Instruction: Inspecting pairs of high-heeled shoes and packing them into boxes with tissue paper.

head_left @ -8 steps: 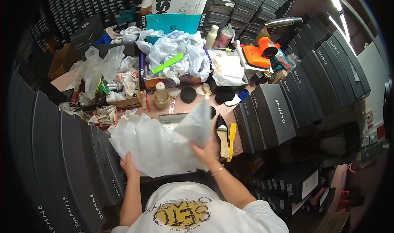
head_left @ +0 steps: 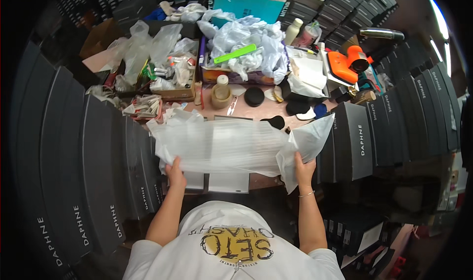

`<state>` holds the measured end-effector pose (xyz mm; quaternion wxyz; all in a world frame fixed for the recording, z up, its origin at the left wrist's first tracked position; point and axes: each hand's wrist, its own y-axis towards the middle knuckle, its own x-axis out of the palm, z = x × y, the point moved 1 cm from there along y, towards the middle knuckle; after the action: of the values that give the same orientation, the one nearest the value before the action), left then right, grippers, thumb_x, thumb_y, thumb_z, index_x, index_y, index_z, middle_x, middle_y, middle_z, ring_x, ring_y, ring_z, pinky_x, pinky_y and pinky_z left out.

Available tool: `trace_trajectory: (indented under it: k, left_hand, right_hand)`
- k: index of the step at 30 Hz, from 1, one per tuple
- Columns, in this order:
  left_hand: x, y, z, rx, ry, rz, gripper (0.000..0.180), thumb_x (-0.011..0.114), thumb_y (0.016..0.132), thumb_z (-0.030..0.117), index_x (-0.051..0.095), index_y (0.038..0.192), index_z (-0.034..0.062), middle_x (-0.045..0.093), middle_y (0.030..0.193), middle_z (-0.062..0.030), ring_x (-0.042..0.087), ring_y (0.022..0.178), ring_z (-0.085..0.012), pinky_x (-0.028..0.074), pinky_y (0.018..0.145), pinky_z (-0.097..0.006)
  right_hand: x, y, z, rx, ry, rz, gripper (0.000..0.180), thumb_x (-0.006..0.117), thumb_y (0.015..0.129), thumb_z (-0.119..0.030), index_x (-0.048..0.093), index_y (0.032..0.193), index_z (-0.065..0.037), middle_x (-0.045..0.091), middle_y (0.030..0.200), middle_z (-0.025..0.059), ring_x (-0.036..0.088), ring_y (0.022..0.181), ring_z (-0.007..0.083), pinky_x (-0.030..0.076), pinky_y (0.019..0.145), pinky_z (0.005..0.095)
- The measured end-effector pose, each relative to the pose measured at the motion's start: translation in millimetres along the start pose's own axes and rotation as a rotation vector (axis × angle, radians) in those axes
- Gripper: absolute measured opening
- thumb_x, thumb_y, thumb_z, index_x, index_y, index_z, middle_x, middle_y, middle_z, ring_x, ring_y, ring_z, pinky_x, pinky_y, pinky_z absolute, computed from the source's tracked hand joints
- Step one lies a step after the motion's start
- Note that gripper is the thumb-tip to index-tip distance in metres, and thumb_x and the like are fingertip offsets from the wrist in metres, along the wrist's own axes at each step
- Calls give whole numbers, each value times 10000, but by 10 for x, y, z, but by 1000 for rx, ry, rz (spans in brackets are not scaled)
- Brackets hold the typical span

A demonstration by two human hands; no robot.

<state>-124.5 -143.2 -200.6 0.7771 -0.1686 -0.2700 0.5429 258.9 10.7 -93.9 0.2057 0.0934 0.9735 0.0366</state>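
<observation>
While left grip (head_left: pixel 176 174) and right grip (head_left: pixel 305 171) hold, white sheet (head_left: pixel 229 144) between, outspread

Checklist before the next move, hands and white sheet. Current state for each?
1. Left hand on the white sheet: ok, near its left end.
2. Right hand on the sheet: ok, near its right end.
3. Sheet flat and smooth: not ok, creased, with the right end turned up.
4. Pale panel beneath the sheet in full view: not ok, partly covered.
5. Capped bottle upright: ok, beyond the sheet.
6. Exact finger placement: cannot tell, fingers partly hidden.
</observation>
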Motion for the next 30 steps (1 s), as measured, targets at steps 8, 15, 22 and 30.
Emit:
trace_trajectory:
  k: [8,15,22,30]
  left_hand:
    - [30,12,24,-281,27,-119,463,571,715,-4,490,1165,71,552,1117,-59,545,1016,-220,466,823,-369]
    - [53,-80,145,-143,-213,-305,611,444,686,-114,417,1273,54,479,1213,-104,469,1149,-265,374,1000,-425]
    - [168,-335,300,25,112,-323,344,573,818,26,469,1146,26,579,973,-43,553,868,-126,428,768,-270]
    - [141,-1188,1023,705,869,-616,371,639,839,158,506,1171,59,594,811,-66,563,661,-160,455,617,-272]
  right_hand:
    - [-127,27,-166,92,202,-43,406,621,845,-159,516,1130,111,607,1090,169,592,985,233,446,865,330]
    - [817,-537,-767,276,551,-675,432,606,846,-196,514,1185,56,593,1138,101,573,1008,183,450,866,297]
    - [2188,-1184,593,-91,-375,-767,748,605,758,-175,247,1398,-28,566,927,259,583,856,414,470,752,495]
    - [2250,-1028,789,0,-224,-875,766,624,741,-170,257,1398,-29,567,1055,288,573,959,432,464,800,488]
